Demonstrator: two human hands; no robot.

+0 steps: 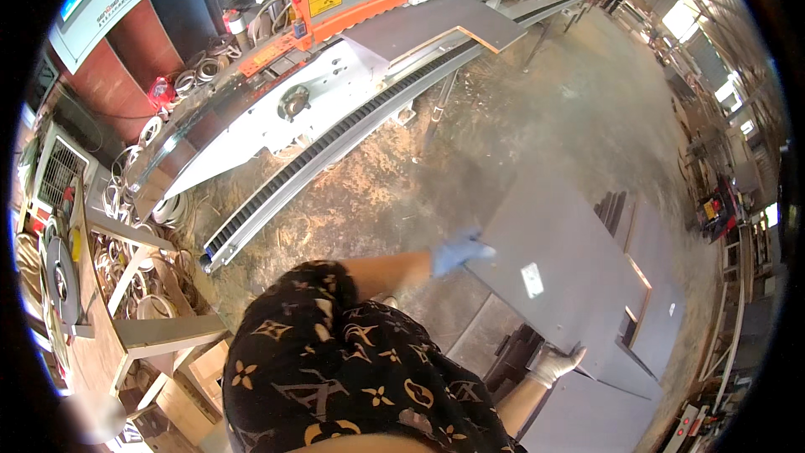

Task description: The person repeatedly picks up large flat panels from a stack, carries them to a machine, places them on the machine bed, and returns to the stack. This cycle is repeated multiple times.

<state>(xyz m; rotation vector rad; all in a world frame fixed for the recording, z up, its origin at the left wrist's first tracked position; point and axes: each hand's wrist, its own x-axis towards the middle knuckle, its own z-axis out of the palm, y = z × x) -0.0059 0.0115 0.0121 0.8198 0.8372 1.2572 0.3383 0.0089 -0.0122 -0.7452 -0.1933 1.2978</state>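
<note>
Right hand (555, 363), pale glove, at five o'clock, fingers curled under the near edge of the top grey panel (562, 273). Left hand (457, 250), blue glove, just past centre, clamped on that same panel's left corner. Two hands, one board, lifted off the stack of grey panels (654, 302) at four o'clock; at least three more sheets showing beneath and beside it, exact count impossible to tell. One small white label (532, 279) stuck on the top face.

Over at eight o'clock, an open wooden crate (159, 335) crammed with white edge-banding coils (134, 281), too many to count. More coils (201, 67) heaped at ten o'clock.

Across the sawdust floor (503, 126), one long edge-banding machine (327, 75) running from nine to one o'clock, orange trim up top, a single grey panel (436, 27) lying on its bed at twelve.
</note>
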